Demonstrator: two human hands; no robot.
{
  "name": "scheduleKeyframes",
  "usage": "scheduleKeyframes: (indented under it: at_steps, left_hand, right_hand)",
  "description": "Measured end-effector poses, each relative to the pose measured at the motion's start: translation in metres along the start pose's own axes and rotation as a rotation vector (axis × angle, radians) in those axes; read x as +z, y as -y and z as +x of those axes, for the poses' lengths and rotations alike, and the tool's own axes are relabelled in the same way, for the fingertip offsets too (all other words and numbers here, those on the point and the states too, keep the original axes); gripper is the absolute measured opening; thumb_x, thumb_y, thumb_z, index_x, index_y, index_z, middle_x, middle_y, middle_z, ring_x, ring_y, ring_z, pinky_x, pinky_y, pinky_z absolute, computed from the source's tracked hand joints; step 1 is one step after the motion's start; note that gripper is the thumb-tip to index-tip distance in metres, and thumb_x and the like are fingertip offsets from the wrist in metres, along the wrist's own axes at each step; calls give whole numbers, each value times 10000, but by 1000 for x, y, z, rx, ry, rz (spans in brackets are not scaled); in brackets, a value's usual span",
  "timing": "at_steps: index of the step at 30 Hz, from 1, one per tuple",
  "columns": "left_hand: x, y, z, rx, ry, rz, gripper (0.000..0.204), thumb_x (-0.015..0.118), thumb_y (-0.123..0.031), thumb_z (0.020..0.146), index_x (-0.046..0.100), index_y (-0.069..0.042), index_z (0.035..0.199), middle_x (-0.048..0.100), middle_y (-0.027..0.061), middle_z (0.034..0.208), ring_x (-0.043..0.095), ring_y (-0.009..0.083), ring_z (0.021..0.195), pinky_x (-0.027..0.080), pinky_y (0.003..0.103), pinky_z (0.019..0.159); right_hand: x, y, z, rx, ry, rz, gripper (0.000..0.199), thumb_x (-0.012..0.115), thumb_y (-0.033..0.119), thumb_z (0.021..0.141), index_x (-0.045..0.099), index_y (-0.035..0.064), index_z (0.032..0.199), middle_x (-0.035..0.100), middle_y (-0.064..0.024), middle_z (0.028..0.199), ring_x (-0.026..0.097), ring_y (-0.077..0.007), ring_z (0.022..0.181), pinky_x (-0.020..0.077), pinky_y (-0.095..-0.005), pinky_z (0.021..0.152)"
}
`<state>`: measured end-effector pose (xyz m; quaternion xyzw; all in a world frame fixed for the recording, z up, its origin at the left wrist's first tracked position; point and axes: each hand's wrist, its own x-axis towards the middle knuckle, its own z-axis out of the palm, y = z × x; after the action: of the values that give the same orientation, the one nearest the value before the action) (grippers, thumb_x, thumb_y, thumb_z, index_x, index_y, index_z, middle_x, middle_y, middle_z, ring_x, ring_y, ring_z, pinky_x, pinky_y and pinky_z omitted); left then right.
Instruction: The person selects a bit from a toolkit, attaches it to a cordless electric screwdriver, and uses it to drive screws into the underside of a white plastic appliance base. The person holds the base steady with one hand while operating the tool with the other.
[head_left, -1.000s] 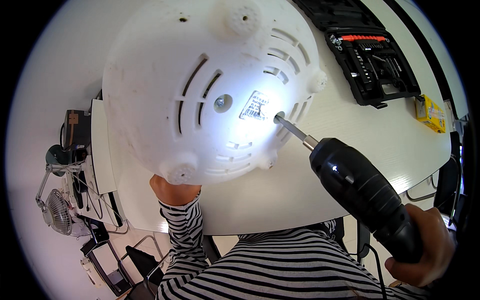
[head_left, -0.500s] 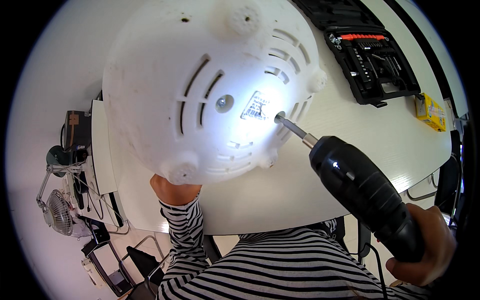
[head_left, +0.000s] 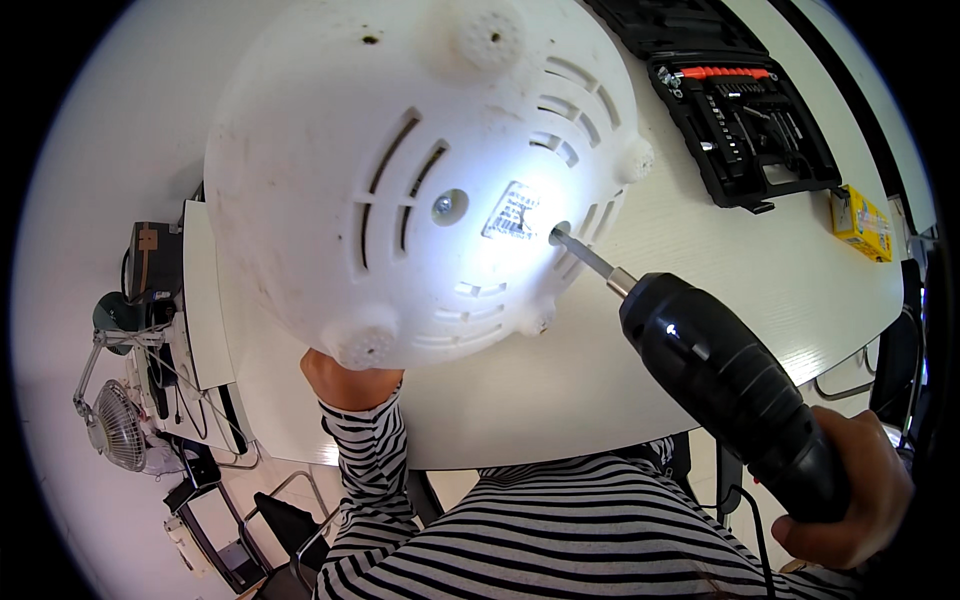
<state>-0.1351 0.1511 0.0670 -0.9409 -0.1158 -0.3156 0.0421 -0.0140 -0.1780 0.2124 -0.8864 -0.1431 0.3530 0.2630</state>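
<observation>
A white plastic appliance base [head_left: 300, 200] with vent slots, round feet and a small printed label fills the upper middle, its underside facing me. My left hand [head_left: 350, 380] is beneath its lower edge; its fingers are hidden behind the base. Wrapped around the rear of a black power screwdriver [head_left: 720, 370] is my right hand [head_left: 850, 490]. The screwdriver's long bit [head_left: 590, 254] points into a recessed hole right of the label, and its lamp lights the plastic there. Another recess, left of the label, shows a screw head [head_left: 443, 206].
On the white table [head_left: 480, 410], an open black tool case [head_left: 745, 130] with sockets and a red-handled tool lies at the far right. Beside it stands a small yellow box [head_left: 860, 224]. A grey desk fan [head_left: 117, 425] and chairs [head_left: 280, 530] are off to the left.
</observation>
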Motion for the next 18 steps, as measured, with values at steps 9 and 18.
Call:
scheduleKeyframes:
  at_steps: [9,18]
  left_hand:
    - [0,-1,3,-3,17,-14,320,714,-201,591,604,-82,867,633,58,799,615,253,651,505,321,550]
    - [1,3,-1,-2,21,-3,331,712,-206,588,597,-77,871,632,63,762,610,264,624,497,321,535]
  right_hand:
    - [-2,0,9,125,171,175,569,705,183,445,545,-48,940,587,-88,653,573,-166,515,483,-267,546]
    - [-14,1,21,256,507,300,466,714,98,516,510,-60,904,588,-65,596,581,-141,491,492,-237,507]
